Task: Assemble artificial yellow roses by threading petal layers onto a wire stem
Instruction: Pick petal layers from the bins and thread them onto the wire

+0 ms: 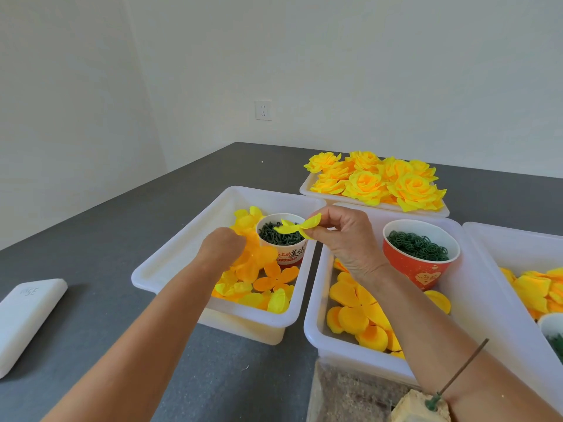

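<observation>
My right hand (344, 236) pinches a small bright yellow petal layer (300, 228) above a paper cup of dark green stem pieces (281, 236). My left hand (221, 248) reaches down into the left white bin (170, 260) and grips an orange-yellow petal layer (254, 263) from the loose petals there; its fingers are mostly hidden. A thin wire stem (463, 370) stands tilted in a foam block (420, 406) at the bottom right.
A middle bin (313, 327) holds larger orange petals and a red cup of green rings (420, 248). A tray of finished yellow roses (377, 181) sits at the back. Another bin (518, 239) of petals is at the right. A white box (27, 318) lies left on the grey table.
</observation>
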`<action>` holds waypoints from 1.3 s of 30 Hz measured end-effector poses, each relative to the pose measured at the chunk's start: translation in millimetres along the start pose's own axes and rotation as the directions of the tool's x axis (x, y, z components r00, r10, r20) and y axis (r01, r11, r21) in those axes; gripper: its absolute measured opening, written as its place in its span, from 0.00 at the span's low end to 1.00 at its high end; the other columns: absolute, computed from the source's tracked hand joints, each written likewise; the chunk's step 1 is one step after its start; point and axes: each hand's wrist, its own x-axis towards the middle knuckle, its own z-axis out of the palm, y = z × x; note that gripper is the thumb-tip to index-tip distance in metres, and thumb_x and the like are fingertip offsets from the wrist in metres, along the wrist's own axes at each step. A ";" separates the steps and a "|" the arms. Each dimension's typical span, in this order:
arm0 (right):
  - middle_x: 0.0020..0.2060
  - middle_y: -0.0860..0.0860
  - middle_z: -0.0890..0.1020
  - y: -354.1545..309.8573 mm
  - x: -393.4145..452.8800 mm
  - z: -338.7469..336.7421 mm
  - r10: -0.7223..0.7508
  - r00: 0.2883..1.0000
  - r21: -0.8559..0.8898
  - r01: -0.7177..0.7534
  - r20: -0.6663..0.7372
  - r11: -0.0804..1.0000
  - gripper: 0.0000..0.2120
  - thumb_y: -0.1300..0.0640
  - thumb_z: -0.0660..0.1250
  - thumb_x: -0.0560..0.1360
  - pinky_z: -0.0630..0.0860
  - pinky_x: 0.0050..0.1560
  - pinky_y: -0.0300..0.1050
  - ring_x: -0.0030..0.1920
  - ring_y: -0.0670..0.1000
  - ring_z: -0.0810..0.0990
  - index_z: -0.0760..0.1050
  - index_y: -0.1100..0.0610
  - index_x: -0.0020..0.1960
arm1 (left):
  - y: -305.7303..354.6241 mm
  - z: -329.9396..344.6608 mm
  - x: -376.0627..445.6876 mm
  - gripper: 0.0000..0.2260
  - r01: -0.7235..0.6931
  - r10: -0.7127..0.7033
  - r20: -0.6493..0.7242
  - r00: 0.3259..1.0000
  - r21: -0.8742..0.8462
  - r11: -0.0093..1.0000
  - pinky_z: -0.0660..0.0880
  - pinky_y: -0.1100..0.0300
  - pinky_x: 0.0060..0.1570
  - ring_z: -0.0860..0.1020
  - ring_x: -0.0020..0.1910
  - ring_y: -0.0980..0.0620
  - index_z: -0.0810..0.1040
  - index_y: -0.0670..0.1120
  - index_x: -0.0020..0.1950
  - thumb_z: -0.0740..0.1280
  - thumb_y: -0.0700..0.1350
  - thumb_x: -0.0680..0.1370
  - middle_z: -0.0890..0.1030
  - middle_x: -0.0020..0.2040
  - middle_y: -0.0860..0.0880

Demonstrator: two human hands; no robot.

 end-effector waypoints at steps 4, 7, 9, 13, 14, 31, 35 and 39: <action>0.35 0.46 0.81 -0.1 -0.2 0.5 -0.023 0.999 -0.047 0.025 0.023 0.999 0.12 0.65 0.73 0.69 0.75 0.40 0.41 0.40 0.51 0.77 0.80 0.48 0.37 | -4.0 1.4 -3.9 0.09 -0.230 0.243 -0.289 0.926 0.081 0.970 0.71 0.57 0.42 0.75 0.43 0.47 0.78 0.44 0.46 0.62 0.47 0.78 0.77 0.43 0.48; 0.34 0.43 0.81 -0.3 0.0 2.5 -0.032 0.999 -0.061 0.034 0.039 0.998 0.14 0.65 0.73 0.69 0.75 0.37 0.39 0.38 0.47 0.77 0.79 0.45 0.36 | 2.6 -1.3 -19.2 0.12 -0.371 0.305 -0.215 0.928 -0.441 0.817 0.75 0.61 0.35 0.79 0.37 0.52 0.80 0.44 0.43 0.65 0.52 0.77 0.82 0.39 0.48; 0.35 0.46 0.81 -0.1 -0.3 3.6 -0.036 0.998 -0.068 0.039 0.047 0.997 0.14 0.65 0.73 0.69 0.75 0.37 0.41 0.38 0.49 0.78 0.79 0.46 0.37 | 8.0 -1.6 -29.5 0.16 -0.330 0.378 -0.026 0.925 -0.549 0.768 0.78 0.62 0.36 0.81 0.38 0.54 0.81 0.46 0.46 0.65 0.58 0.75 0.84 0.41 0.49; 0.40 0.49 0.82 -1.4 -2.3 5.7 -0.063 0.993 -0.059 0.069 0.102 0.996 0.11 0.65 0.75 0.67 0.74 0.40 0.43 0.42 0.49 0.78 0.80 0.49 0.39 | 8.3 1.9 -33.3 0.12 -0.356 0.465 0.146 0.873 -0.462 0.812 0.77 0.62 0.38 0.81 0.40 0.53 0.81 0.44 0.50 0.70 0.51 0.73 0.84 0.42 0.47; 0.40 0.48 0.81 -1.8 -2.7 6.0 -0.058 0.991 -0.057 0.065 0.122 0.996 0.11 0.65 0.75 0.66 0.73 0.41 0.43 0.43 0.48 0.78 0.80 0.50 0.38 | 7.5 2.0 -32.4 0.08 -0.367 0.482 0.146 0.864 -0.472 0.801 0.77 0.62 0.37 0.81 0.37 0.54 0.81 0.44 0.49 0.71 0.46 0.73 0.84 0.40 0.48; 0.43 0.52 0.83 11.0 2.6 -11.3 0.081 0.993 -0.155 -0.094 -0.091 0.983 0.14 0.70 0.68 0.71 0.75 0.54 0.45 0.50 0.51 0.80 0.81 0.54 0.35 | 0.9 4.6 -19.8 0.08 -0.428 0.426 -0.094 0.900 -0.380 0.820 0.74 0.66 0.26 0.78 0.24 0.55 0.80 0.45 0.35 0.74 0.34 0.70 0.80 0.26 0.50; 0.38 0.48 0.83 5.6 2.8 -28.5 0.147 0.971 -0.068 -0.162 -0.187 0.984 0.16 0.70 0.67 0.71 0.75 0.48 0.37 0.43 0.42 0.80 0.80 0.50 0.34 | -0.8 5.4 -18.4 0.07 -0.418 0.402 -0.117 0.908 -0.287 0.862 0.71 0.68 0.23 0.72 0.20 0.58 0.80 0.46 0.34 0.74 0.37 0.70 0.77 0.25 0.48; 0.36 0.45 0.82 -1.6 -4.3 -62.3 0.173 0.963 -0.044 -0.186 -0.206 0.982 0.15 0.70 0.68 0.71 0.74 0.42 0.33 0.37 0.37 0.79 0.80 0.51 0.35 | -3.0 6.0 -15.1 0.04 -0.436 0.422 -0.157 0.893 -0.062 0.898 0.70 0.63 0.29 0.70 0.23 0.55 0.82 0.41 0.37 0.72 0.39 0.72 0.75 0.26 0.48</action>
